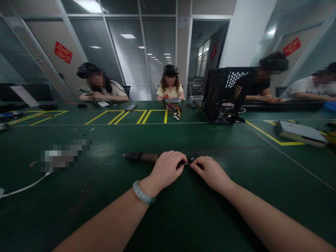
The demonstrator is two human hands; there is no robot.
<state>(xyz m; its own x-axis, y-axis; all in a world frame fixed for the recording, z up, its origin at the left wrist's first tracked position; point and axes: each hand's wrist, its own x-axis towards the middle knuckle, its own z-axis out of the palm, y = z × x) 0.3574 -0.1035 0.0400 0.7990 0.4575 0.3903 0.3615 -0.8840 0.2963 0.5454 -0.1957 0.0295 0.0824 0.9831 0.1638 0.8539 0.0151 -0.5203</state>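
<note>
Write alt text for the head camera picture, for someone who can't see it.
A left hand wearing a bangle and a right hand pinch a small dark part beside a dark cylindrical tool on a green table. Beyond are four people, a black computer case and a metal box with coloured wires.

Bench (168,224): open strip between the 2 forearms, near edge up to the hands. Left side barred by 1 white cable (28,188); beyond the hands, open surface, closed off farther right by 1 black computer case (223,94).
</note>
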